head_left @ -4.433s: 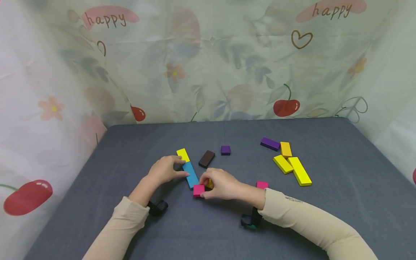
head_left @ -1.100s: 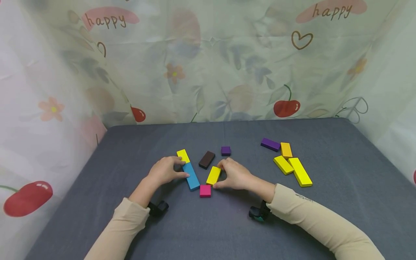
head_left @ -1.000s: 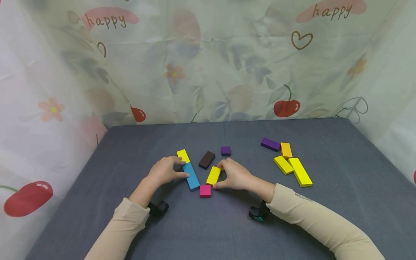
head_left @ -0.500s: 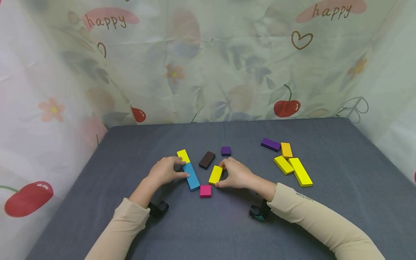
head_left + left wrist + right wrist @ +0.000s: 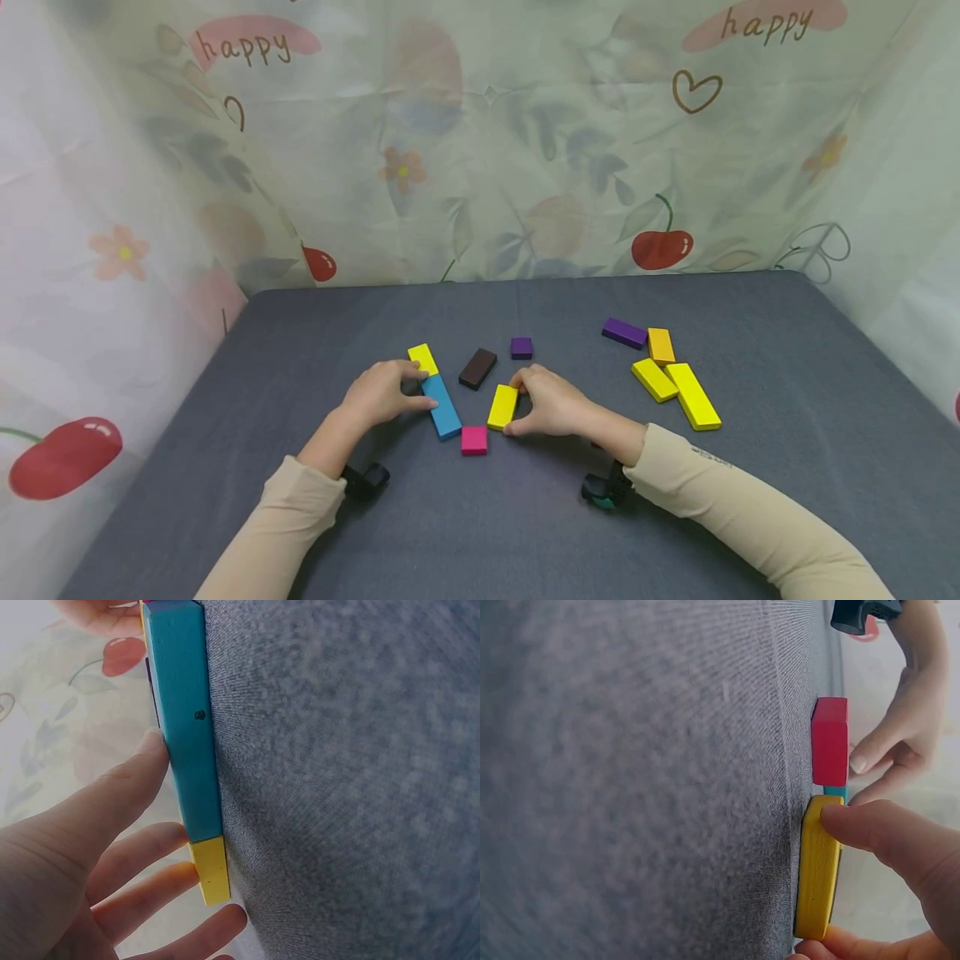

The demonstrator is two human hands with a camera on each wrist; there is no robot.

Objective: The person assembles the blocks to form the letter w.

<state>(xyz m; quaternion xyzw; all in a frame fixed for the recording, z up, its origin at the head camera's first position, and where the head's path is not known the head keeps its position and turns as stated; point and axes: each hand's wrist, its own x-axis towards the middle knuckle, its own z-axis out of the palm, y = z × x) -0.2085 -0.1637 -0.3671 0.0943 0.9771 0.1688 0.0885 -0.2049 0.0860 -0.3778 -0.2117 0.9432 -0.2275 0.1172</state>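
Pale printed cloth (image 5: pixel 487 150), dotted with cherries, flowers and the word "happy," hangs behind a grey fabric-covered surface (image 5: pixel 517 517) before a person in cream sleeves (image 5: pixel 288 512). Left of the surface's middle, the left hand (image 5: pixel 380 392) rests its fingers, spread apart, on a long blue rectangular block (image 5: pixel 442 409) and a short yellow block (image 5: pixel 422 357) set end to end, the yellow one nearer the far edge. Near the middle of the surface, the right hand (image 5: pixel 555 403) pinches a yellow oblong block (image 5: pixel 502 407), lying flat and slanted, between thumb and fingers at its opposite ends. A square magenta block (image 5: pixel 474 439) sits just beside the near ends of the blue and pinched pieces; whether they touch is hard to tell. Closer to the far edge lie a dark brown rectangular block (image 5: pixel 477 368) and a small purple block (image 5: pixel 521 347). Toward the far right corner, a long purple block (image 5: pixel 624 332), an orange-yellow block (image 5: pixel 661 345), a stubby yellow block (image 5: pixel 654 380) and a long yellow block (image 5: pixel 693 397) form a cluster.
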